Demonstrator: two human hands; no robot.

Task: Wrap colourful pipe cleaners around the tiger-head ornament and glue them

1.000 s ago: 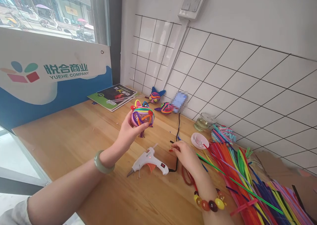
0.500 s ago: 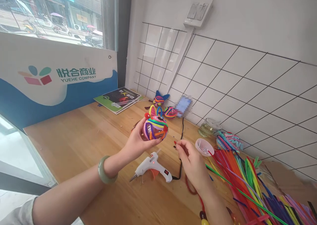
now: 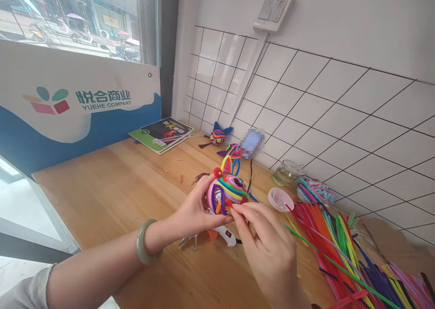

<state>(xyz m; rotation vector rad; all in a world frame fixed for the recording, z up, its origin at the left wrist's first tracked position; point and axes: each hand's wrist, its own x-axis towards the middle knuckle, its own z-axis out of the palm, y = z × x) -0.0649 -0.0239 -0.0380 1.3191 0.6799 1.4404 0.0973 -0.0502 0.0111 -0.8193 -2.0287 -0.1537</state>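
My left hand (image 3: pixel 200 207) is wrapped round a small pipe-cleaner figure (image 3: pixel 226 189), a rounded shape striped in many colours, with yellow-and-pink and blue loops on top and a red ball at its side. Thumb and forefinger of my right hand (image 3: pixel 263 232) pinch a short red pipe-cleaner piece (image 3: pixel 229 204) against the figure's lower front; the fingers partly cover it. Below the two hands lies a white hot glue gun (image 3: pixel 226 235), mostly hidden, its metal nozzle pointing left.
Two more pipe-cleaner figures (image 3: pixel 218 136) and a blurred phone (image 3: pixel 252 143) sit by the wall. On the right are a glass jar (image 3: pixel 287 173), a pink bowl (image 3: pixel 280 200) and many loose pipe cleaners (image 3: pixel 326 241). A magazine (image 3: pixel 161 134) lies at the back left.
My left hand has brought the figure down and to the right. My right hand has moved in from the right, and the red piece now meets the figure's front. The hands now cover more of the glue gun.
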